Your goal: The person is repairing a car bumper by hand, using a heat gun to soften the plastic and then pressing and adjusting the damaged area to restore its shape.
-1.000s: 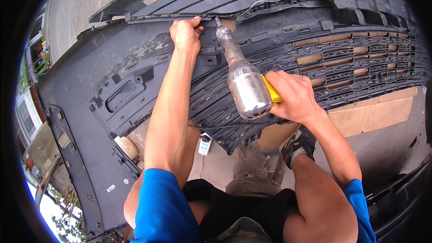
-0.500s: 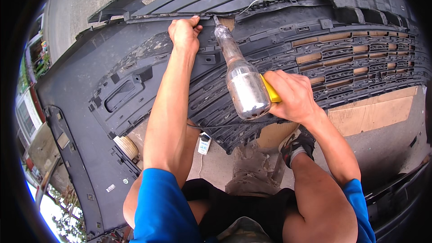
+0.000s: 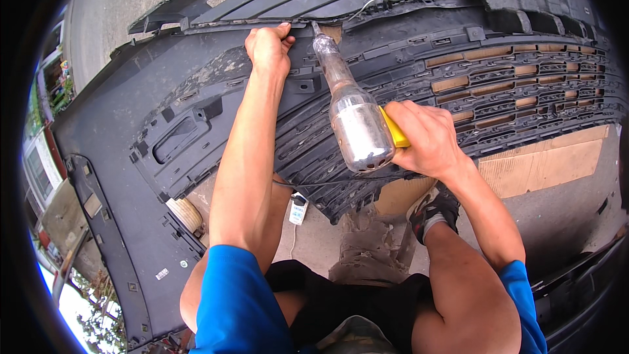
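Observation:
A large black plastic car bumper (image 3: pixel 216 108), with a slatted grille section, lies spread out in front of me. My left hand (image 3: pixel 270 49) is closed at the raised seam on its far side, thumb and fingers pinching the bumper's edge. What lies inside the curled fingers is hidden. In my right hand (image 3: pixel 422 137), the fingers are wrapped around the yellow handle of a hot-air gun (image 3: pixel 360 134) with a scuffed, shiny metal barrel. Its narrow nozzle points away from me, the tip at the seam just right of my left hand.
A thin pale cord (image 3: pixel 393 0) lies across the far panel. Cardboard (image 3: pixel 540 160) shows beneath the bumper at right. Between my legs and the bumper are a white power strip (image 3: pixel 298 210) with a black plug, a dark cable and a worn, torn-looking support (image 3: pixel 367 246).

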`<control>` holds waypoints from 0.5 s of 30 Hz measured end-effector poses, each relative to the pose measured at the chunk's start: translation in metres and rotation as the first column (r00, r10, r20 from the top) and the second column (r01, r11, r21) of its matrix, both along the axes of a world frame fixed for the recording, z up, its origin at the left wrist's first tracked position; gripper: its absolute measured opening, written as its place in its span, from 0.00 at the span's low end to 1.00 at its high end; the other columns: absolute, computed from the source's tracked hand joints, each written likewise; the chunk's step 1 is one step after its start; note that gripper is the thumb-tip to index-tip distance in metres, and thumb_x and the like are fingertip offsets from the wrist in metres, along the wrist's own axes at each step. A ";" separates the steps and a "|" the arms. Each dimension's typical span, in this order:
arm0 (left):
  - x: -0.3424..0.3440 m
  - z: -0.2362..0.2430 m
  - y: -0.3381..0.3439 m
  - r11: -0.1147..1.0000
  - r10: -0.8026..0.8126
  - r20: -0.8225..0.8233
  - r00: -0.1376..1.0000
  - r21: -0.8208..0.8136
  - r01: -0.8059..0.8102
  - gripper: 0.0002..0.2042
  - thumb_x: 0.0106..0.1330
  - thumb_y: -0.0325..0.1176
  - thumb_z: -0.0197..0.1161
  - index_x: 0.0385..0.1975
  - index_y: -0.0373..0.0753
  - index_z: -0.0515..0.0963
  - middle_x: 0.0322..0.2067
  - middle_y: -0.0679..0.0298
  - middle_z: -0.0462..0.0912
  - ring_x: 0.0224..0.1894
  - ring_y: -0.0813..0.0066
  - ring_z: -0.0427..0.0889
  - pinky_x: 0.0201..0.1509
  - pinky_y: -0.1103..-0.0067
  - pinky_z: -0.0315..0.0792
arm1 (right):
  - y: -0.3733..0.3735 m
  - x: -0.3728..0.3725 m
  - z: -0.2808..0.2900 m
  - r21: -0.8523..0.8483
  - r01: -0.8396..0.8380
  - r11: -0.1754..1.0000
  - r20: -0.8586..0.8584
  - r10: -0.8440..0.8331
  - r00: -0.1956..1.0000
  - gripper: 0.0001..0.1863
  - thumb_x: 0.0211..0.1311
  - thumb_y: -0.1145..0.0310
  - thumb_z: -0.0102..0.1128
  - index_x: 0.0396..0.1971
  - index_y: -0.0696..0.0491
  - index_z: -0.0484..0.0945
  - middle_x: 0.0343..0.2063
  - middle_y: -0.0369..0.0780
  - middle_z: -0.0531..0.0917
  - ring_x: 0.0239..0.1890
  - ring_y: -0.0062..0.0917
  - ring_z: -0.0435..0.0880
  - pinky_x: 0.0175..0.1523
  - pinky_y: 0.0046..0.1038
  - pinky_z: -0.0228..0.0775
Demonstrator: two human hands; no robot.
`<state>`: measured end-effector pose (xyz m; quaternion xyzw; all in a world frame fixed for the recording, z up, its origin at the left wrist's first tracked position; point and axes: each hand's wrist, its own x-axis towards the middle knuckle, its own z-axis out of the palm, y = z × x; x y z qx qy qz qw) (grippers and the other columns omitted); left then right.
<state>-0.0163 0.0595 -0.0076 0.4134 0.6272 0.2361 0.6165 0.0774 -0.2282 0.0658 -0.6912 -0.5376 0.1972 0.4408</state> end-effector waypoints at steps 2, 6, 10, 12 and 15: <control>0.001 0.001 0.000 1.000 0.002 -0.006 1.000 0.000 -0.002 0.03 0.60 0.15 0.57 0.32 0.28 0.74 0.32 0.50 0.81 0.33 0.64 0.80 0.34 0.72 0.75 | -0.001 0.000 0.000 -0.002 -0.001 1.000 0.004 0.001 1.000 0.26 0.38 0.66 0.74 0.39 0.55 0.72 0.25 0.40 0.76 0.23 0.36 0.80 0.27 0.32 0.74; 0.002 0.002 -0.001 1.000 0.003 -0.016 1.000 0.003 -0.003 0.03 0.59 0.15 0.57 0.32 0.28 0.73 0.32 0.50 0.80 0.33 0.64 0.80 0.34 0.71 0.75 | -0.001 -0.001 -0.001 -0.001 0.010 1.000 0.031 -0.010 0.999 0.27 0.37 0.66 0.74 0.39 0.55 0.72 0.25 0.40 0.76 0.23 0.36 0.80 0.27 0.32 0.73; 0.001 0.002 -0.001 1.000 0.003 -0.020 1.000 0.004 -0.003 0.04 0.59 0.15 0.57 0.32 0.28 0.73 0.32 0.49 0.80 0.33 0.63 0.80 0.34 0.71 0.76 | 0.000 -0.002 0.002 -0.010 -0.005 1.000 0.051 0.006 0.999 0.27 0.37 0.65 0.74 0.40 0.56 0.72 0.25 0.40 0.76 0.23 0.35 0.80 0.27 0.31 0.73; 0.002 0.003 -0.001 1.000 0.009 -0.022 1.000 0.002 -0.009 0.04 0.59 0.14 0.57 0.32 0.28 0.73 0.32 0.50 0.80 0.33 0.63 0.80 0.34 0.71 0.76 | 0.000 -0.002 0.003 -0.013 -0.014 1.000 0.057 0.015 0.998 0.28 0.37 0.64 0.75 0.40 0.56 0.72 0.25 0.39 0.76 0.23 0.34 0.80 0.27 0.31 0.73; 0.003 0.003 -0.001 1.000 0.008 -0.013 1.000 0.002 -0.008 0.03 0.59 0.14 0.56 0.32 0.27 0.73 0.32 0.50 0.80 0.33 0.63 0.80 0.34 0.71 0.75 | 0.001 -0.004 0.002 -0.007 -0.017 1.000 0.078 0.018 0.997 0.28 0.37 0.63 0.74 0.40 0.56 0.72 0.25 0.39 0.76 0.23 0.34 0.80 0.26 0.31 0.73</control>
